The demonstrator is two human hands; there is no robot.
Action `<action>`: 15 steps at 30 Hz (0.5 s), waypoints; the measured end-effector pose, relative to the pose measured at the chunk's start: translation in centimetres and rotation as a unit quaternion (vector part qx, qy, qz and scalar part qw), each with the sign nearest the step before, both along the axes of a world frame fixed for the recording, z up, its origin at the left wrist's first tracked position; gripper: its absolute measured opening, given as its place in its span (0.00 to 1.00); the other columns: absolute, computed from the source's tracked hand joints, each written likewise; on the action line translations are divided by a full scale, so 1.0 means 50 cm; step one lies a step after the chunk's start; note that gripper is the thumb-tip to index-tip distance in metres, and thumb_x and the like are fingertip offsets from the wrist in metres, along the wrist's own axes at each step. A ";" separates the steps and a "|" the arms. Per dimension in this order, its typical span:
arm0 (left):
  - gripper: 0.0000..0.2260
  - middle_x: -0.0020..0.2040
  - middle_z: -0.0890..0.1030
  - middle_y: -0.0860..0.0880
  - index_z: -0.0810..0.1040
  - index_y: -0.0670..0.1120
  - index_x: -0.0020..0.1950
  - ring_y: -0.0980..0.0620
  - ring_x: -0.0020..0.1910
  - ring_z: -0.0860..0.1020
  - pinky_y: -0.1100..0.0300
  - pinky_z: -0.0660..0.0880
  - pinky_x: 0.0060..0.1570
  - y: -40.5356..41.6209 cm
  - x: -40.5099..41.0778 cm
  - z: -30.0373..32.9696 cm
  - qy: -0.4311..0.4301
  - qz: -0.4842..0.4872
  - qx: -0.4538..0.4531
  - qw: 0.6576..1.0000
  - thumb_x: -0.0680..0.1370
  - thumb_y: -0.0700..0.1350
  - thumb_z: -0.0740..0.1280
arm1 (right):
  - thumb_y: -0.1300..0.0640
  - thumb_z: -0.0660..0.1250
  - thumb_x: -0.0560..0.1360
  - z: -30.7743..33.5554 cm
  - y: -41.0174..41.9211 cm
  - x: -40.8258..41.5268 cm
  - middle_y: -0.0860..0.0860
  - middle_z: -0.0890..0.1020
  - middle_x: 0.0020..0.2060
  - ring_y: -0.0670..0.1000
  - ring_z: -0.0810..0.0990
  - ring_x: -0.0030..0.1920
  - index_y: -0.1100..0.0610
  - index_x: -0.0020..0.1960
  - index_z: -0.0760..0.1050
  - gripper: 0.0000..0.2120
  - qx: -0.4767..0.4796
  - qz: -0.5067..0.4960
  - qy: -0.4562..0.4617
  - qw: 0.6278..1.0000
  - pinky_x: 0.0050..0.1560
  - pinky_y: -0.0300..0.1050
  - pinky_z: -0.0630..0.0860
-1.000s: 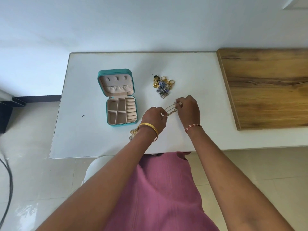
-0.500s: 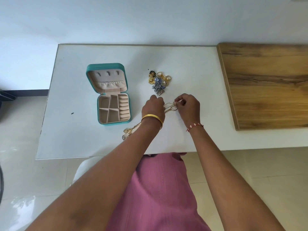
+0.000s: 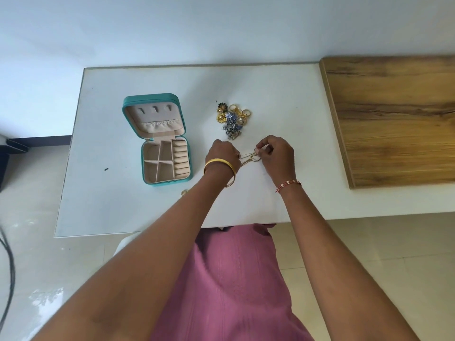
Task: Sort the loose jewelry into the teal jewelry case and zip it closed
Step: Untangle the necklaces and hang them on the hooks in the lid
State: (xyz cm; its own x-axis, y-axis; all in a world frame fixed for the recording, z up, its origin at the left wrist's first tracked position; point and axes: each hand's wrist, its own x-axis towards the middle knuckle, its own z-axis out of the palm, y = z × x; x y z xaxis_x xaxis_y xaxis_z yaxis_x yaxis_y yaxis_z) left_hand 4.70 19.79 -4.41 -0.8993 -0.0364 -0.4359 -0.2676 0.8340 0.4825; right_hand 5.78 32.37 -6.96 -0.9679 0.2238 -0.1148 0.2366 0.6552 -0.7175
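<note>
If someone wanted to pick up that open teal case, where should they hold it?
Probably the case by its bottom tray, pinching the left and right outer walls from above. The lid lies hinged open behind it and would likely flop if held; the tray's teal sides are bare, with free table around them.

Both bare arms reach forward toward 12 o'clock, converging over the table. The left hand is knuckles-up, fingers curled under and gripping the chain. The right hand, at its 3 o'clock and close by, pinches the chain's other end between thumb and fingertips. Each wrist wears a band.
</note>
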 end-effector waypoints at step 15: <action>0.13 0.39 0.76 0.44 0.66 0.50 0.37 0.54 0.30 0.69 0.73 0.64 0.22 -0.054 0.026 0.042 0.036 0.147 0.237 0.960 0.76 0.35 0.54 | 0.69 0.65 0.71 0.005 0.002 0.001 0.58 0.80 0.38 0.52 0.76 0.38 0.63 0.42 0.78 0.05 -0.025 -0.005 -0.005 1.000 0.37 0.36 0.70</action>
State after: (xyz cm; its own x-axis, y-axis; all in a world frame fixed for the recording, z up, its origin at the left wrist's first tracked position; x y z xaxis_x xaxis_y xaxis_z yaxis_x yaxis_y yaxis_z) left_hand 6.02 17.11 -2.32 -0.9088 -0.1052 -0.4036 -0.4095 0.4094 0.8153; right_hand 5.84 32.45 -6.70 -0.9642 0.2274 -0.1361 0.2506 0.6153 -0.7474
